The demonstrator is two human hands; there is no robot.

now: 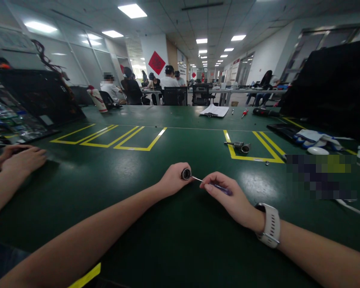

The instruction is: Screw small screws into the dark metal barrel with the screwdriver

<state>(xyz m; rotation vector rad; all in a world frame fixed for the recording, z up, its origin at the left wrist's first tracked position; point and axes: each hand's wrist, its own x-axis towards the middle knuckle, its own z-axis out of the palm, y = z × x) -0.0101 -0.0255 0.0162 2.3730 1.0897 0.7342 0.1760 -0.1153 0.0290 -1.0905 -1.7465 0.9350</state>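
My left hand is closed around a dark round metal part with a ring-shaped open end; most of it is hidden in the palm. In my right hand is a thin screwdriver with a purplish see-through handle, pinched between thumb and fingers. Its shaft points left, and the tip is at the ring-shaped end; whether it touches cannot be made out. Farther off to the right, a metal part with a shaft and a round end lies inside a yellow-taped outline. Beside that outline's front edge sits a small metal piece.
Another person's hands rest at the left edge of the green table. Toward the back lie a clipboard with papers and a red screwdriver. Gloves, a white mouse and a black monitor are at the right.
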